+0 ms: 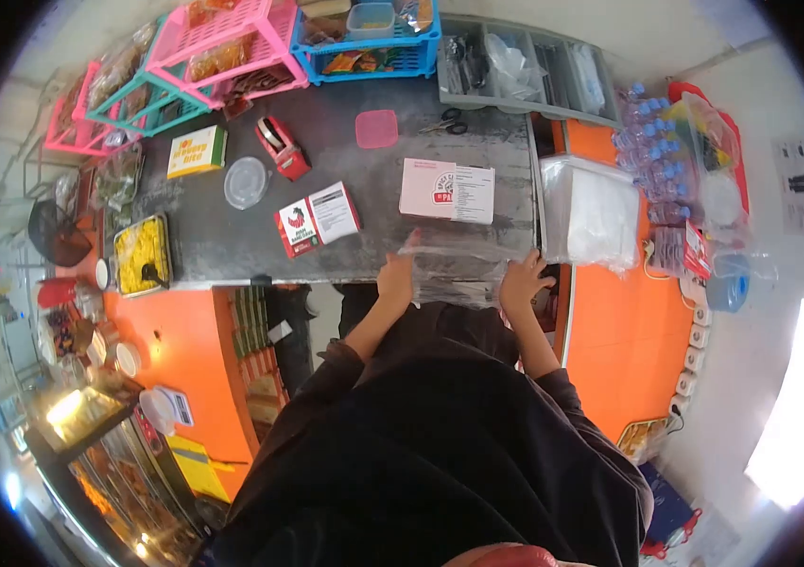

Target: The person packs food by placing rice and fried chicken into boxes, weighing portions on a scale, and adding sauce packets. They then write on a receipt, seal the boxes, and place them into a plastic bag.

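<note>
Between my two hands a clear plastic bag [457,274] is stretched out at the front edge of the dark counter. My left hand [397,279] is closed on the bag's left side, with one finger pointing forward. My right hand [522,282] pinches the right side, its other fingers partly spread. Just beyond the bag lies a white and pink printed food box [447,191]. Another red and white box [318,219] sits on the counter to the left of it.
A red tape dispenser [283,148], a round clear lid [246,182], a pink lid [376,129] and scissors [445,122] lie farther back. On the right are a stack of plastic bags [591,213] and water bottles [652,151]. A grey divided tray [525,71] stands behind.
</note>
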Tool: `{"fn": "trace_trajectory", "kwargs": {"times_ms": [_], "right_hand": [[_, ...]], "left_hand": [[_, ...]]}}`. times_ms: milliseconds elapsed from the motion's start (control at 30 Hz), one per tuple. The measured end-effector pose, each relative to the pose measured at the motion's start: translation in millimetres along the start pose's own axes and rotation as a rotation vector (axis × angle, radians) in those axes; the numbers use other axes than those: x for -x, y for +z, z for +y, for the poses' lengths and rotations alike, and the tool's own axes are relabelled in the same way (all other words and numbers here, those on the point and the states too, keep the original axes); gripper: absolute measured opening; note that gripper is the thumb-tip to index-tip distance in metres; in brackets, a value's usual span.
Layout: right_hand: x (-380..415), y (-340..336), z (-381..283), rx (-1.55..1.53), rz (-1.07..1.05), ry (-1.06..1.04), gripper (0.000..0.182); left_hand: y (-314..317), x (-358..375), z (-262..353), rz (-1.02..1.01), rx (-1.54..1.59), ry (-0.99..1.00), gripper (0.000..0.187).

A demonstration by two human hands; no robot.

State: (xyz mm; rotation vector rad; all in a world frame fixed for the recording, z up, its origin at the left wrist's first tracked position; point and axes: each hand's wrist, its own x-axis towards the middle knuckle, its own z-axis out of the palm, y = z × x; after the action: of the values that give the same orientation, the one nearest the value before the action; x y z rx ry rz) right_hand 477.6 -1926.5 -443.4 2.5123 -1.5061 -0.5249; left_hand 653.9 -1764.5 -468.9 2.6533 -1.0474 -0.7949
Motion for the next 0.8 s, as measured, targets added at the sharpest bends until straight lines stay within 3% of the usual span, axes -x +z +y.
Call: {"fn": "trace_trajectory", "kwargs": {"times_ms": [33, 100, 133, 200, 233, 300, 400, 433, 500, 533, 567, 600, 633, 700, 733, 800], "right_hand": [[4, -13, -5, -0.001, -0.009, -0.024, 0.030], [17, -33, -19, -0.105, 0.290, -0.274, 0.025], [19, -34, -30, -0.115, 0.277, -0.279, 0.025], [8, -35, -47, -0.563, -0.198, -0.675, 0.035], [0, -24, -48, -0.564, -0.207, -0.672, 0.035], [-10, 9, -50, -0.424, 0.128, -0.552, 0.026], [-26, 53, -43, -0.405, 0.190, -0.602, 0.030], [-21, 38, -52, -0.417, 0.189, -0.618, 0.030], [-14, -7, -81, -0.149, -0.427, -0.783, 0.054], [-12, -31, -103, -0.398, -0.430, -0.963, 0.054], [-7, -56, -128, -0.654, -0.435, -1.136, 0.053], [-3, -89, -159, -0.820, -0.286, -1.216, 0.060], [-1, -116, -191, -0.985, -0.135, -1.282, 0.067], [-4, -131, -253, -0.562, 0.277, -1.193, 0.102], [-11, -122, -285, -0.562, 0.284, -1.202, 0.102], [-28, -95, -339, -0.304, 0.362, -1.266, 0.130]], "left_hand": [[-18, 8, 14, -0.005, -0.001, -0.025, 0.090], [-36, 20, 27, 0.060, 0.181, 0.040, 0.085], [-34, 20, 28, 0.051, 0.171, 0.029, 0.085], [-30, 18, 32, 0.011, 0.085, -0.027, 0.089], [-16, 10, 23, 0.002, 0.083, -0.028, 0.089], [13, -2, -4, 0.128, -0.063, -0.137, 0.100], [3, -2, -2, 0.034, -0.182, -0.250, 0.099], [-2, 5, 1, 0.058, -0.158, -0.212, 0.097], [-16, 21, 1, -0.013, -0.094, -0.204, 0.095], [-21, 26, -2, -0.089, -0.024, -0.172, 0.093], [9, 23, -23, 0.269, -0.084, 0.178, 0.086], [39, 19, -45, 0.619, -0.152, 0.537, 0.080], [37, 27, -46, 0.625, -0.167, 0.524, 0.080], [24, 38, -47, 0.213, 0.273, 0.081, 0.060], [9, 40, -46, 0.222, 0.271, 0.076, 0.060], [-19, 44, -39, 0.098, 0.310, -0.097, 0.056]]}}
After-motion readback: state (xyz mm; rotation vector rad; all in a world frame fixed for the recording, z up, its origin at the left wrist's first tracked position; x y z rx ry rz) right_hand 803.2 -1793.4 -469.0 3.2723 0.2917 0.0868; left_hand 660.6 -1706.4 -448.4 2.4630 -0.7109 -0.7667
